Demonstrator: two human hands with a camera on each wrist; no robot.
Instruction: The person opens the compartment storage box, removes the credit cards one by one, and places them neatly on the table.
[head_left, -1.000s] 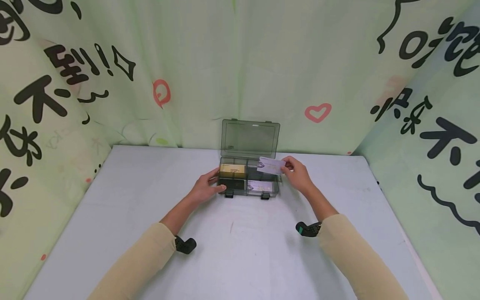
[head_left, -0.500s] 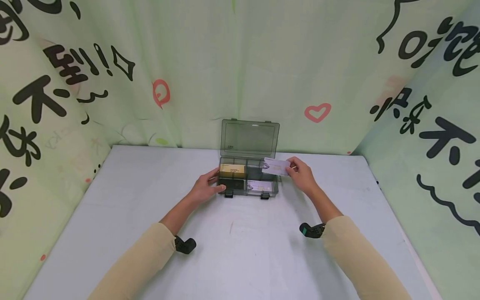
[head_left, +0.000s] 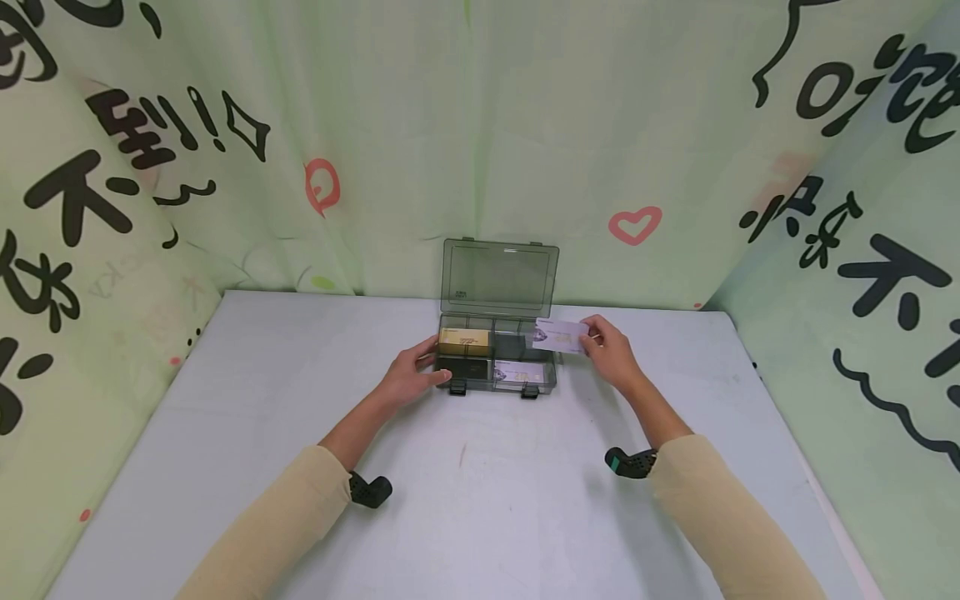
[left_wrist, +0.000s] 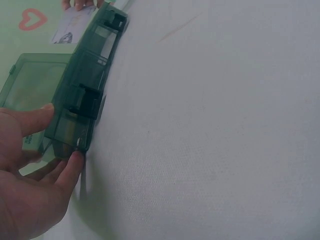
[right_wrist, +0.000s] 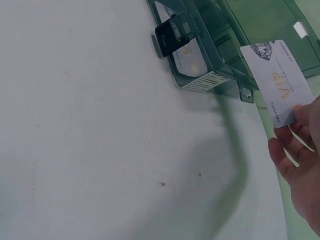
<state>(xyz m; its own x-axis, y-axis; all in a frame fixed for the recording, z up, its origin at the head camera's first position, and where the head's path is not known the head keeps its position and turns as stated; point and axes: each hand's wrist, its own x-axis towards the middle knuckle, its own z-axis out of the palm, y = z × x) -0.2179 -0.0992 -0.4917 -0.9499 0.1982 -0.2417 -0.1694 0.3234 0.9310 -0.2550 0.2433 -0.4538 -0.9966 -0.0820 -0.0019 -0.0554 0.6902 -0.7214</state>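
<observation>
A translucent dark-green compartment box (head_left: 492, 387) stands at the back of the table, its lid (head_left: 498, 279) raised behind it. At its left end my left hand (head_left: 408, 375) holds it, thumb on the front corner and fingers along the side. My right hand (head_left: 611, 354) pinches a pale lilac VIP card (head_left: 561, 336) by its right end, above the box's back right compartment. In the right wrist view, the card (right_wrist: 277, 82) shows gold lettering and a diamond picture. Similar lilac cards (head_left: 519, 372) lie in the front right compartment. The back left one holds a gold stack (head_left: 463, 337), the front left one something black (head_left: 461, 368).
A white-covered table (head_left: 480, 500) bears the box. Behind it and at both sides hangs a pale green printed curtain (head_left: 405, 150). Two black latches (head_left: 530, 392) jut from the box's front edge.
My right hand has drawn the card to the right, from over the middle of the back right compartment toward the box's right edge. The left hand and the box have stayed put.
</observation>
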